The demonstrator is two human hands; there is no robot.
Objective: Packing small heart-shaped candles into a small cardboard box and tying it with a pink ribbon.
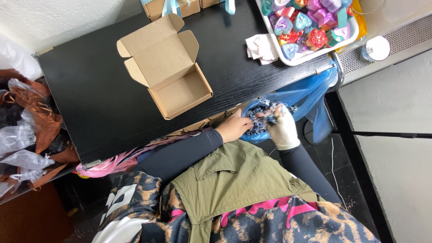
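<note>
Black wood-grain table [112, 99] carries an open brown cardboard box [167, 67], flaps up. Beyond the box sits a white tray [310, 53] of glossy coloured shapes, with a crumpled white cloth [262, 47] beside it. Below the box, off the table edge, the bare left hand [235, 127] and white-gloved right hand [283, 128] pinch a clump of shredded paper filler [266, 113], fingers curled around it, over a blue plastic bag [310, 96].

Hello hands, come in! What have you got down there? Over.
Left hand bare, right hand gloved, both pulling shredded paper from blue bag. Open box empty. Nothing blocking.
</note>
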